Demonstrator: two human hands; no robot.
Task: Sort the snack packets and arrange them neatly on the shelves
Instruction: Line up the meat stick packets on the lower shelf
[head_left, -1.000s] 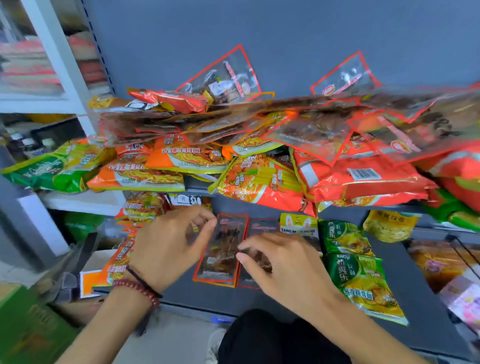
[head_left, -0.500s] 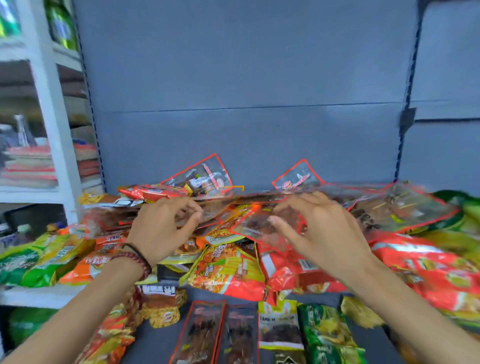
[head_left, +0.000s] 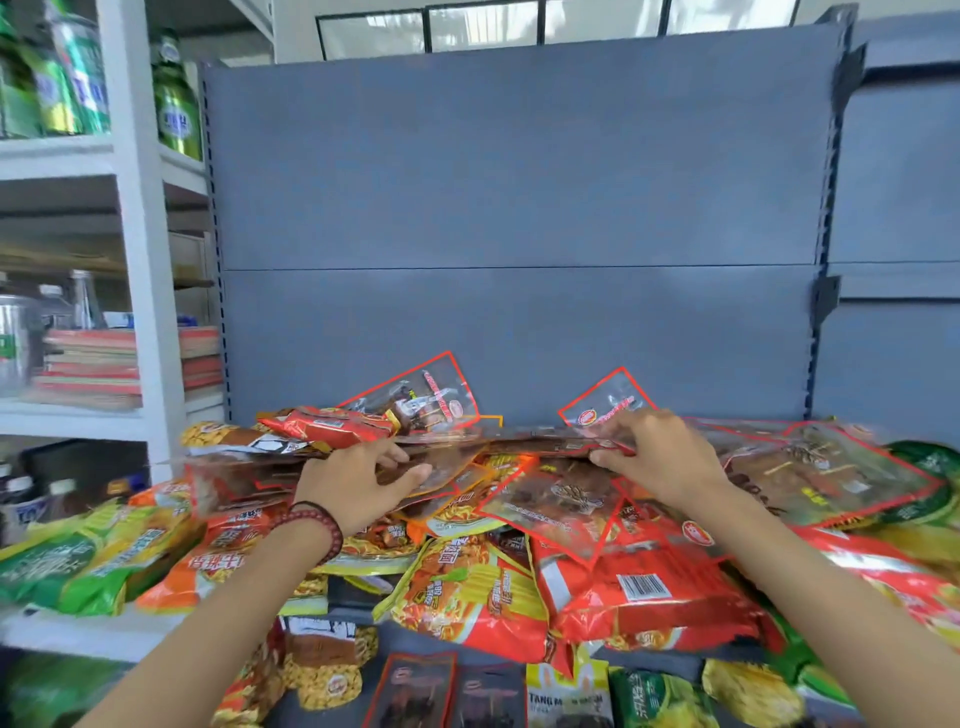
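Got a heap of snack packets sprawled mid-frame, below the grey back panel; pinching a flat bunch of clear red-edged packets at its right end with the right hand; gripping the left end with the left hand, beaded bracelet on that wrist; blurry green cans upper left.

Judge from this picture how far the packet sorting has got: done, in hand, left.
Done: a short row of packets lies side by side on the lower shelf. In hand: the left hand and right hand each grip clear red-edged packets. Left: the mixed heap of orange, red and green packets is unsorted.
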